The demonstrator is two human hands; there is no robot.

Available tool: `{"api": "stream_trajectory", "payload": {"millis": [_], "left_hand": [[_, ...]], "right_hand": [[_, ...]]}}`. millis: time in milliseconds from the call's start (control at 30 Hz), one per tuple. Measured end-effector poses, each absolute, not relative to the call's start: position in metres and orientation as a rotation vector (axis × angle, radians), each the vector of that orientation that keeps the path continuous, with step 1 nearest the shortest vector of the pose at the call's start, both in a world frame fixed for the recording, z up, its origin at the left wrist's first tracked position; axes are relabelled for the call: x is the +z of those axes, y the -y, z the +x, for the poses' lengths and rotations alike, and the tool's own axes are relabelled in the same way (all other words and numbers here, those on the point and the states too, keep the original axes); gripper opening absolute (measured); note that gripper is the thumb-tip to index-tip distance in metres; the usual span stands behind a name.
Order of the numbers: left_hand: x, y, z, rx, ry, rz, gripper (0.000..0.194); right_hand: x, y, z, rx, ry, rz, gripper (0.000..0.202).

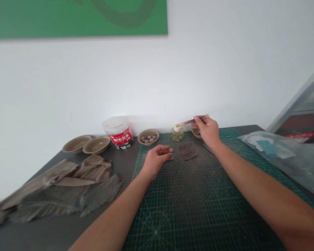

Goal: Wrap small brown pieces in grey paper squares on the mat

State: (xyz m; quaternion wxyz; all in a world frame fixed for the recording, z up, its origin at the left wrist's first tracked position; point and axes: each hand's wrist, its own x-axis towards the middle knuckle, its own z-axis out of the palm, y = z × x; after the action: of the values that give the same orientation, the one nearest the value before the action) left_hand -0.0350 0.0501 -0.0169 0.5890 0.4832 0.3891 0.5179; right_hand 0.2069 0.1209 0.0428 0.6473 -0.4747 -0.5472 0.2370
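Thin stick (185, 122) is pinched in your right grip (207, 130), its free end at the pale top (177, 128) of the glass jar (178, 135); can't tell if they touch. Risk: sideways pressure there could tip the jar, or the stick could roll in your fingertip pinch. Small round disc (171, 150) sits between the fingertips of your left grip (155, 161), closed on it; shallow hold, so a loose pinch could drop it onto the cutting mat (157, 209).

Stick's long axis runs roughly left-right, free end pointing left, slightly lower in view than its right end. Disc: no clear long axis.

Further out: brown square piece (187, 152) below the jar in view, stone-filled bowl (140, 138) left of it, another bowl (197, 137) partly behind your right grip; a low swing of that wrist could knock it.
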Motion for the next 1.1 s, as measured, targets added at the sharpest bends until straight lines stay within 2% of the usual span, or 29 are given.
{"api": "stream_trajectory", "payload": {"millis": [167, 567, 800, 867, 933, 967, 1033, 1100], "left_hand": [[-0.014, -0.049, -0.034, 1.214, -0.926, 1.109, 0.037], [-0.01, -0.048, -0.034, 1.255, -0.941, 1.15, 0.035], [-0.013, -0.049, -0.034, 1.304, -0.918, 1.14, 0.035], [-0.012, -0.05, -0.034, 1.327, -0.929, 1.157, 0.033], [-0.011, -0.05, -0.035, 1.356, -0.956, 1.186, 0.031], [-0.011, -0.05, -0.035, 1.371, -0.976, 1.207, 0.03], [-0.01, -0.049, -0.034, 1.395, -1.019, 1.256, 0.029], [-0.01, -0.048, -0.034, 1.399, -1.048, 1.314, 0.028]], "right_hand": [[0.046, -0.117, 0.21, 0.459, 1.306, -1.125, 0.046], [0.114, -0.147, 0.182, 0.151, 1.863, -1.412, 0.028], [0.08, -0.156, 0.163, 0.183, 1.977, -1.543, 0.023], [0.067, -0.147, 0.167, 0.181, 1.938, -1.567, 0.035], [0.054, -0.129, 0.17, 0.148, 1.794, -1.569, 0.06], [0.047, -0.117, 0.171, 0.16, 1.727, -1.529, 0.06], [0.033, -0.091, 0.168, 0.316, 1.742, -1.41, 0.049], [0.02, -0.068, 0.161, 0.585, 1.763, -1.317, 0.049]]}}
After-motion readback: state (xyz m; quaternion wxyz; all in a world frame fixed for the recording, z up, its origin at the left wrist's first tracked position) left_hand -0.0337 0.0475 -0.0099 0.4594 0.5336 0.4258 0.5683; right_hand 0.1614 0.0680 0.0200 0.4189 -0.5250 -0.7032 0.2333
